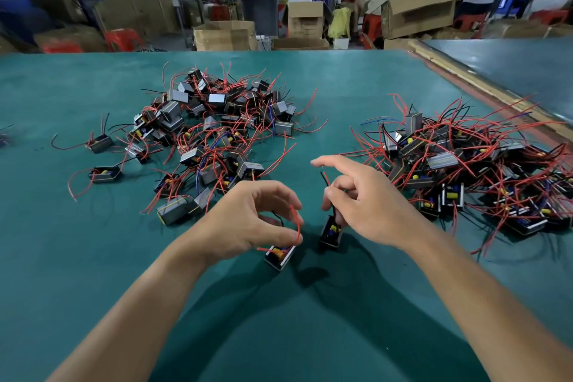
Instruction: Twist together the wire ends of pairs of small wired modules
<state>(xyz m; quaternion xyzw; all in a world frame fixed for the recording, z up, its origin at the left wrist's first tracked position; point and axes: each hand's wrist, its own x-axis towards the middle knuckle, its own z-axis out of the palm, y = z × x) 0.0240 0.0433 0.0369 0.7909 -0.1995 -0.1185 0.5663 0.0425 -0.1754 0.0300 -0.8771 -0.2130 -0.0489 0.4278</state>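
Two small black wired modules lie close together on the green table. My left hand (254,220) curls over the left module (280,254) and pinches its red wire (298,223) between thumb and fingers. My right hand (366,201) holds the wires of the right module (331,233), whose red and black ends (324,177) stick up past my fingers; its index finger points out to the left. The two modules' wires stay apart.
A large heap of modules (214,130) with red wires lies at the centre left, and another heap (471,164) at the right. Two single modules (104,174) sit at the far left. The green table (93,257) ends at a wooden edge (483,87) on the right. People work among cardboard boxes behind.
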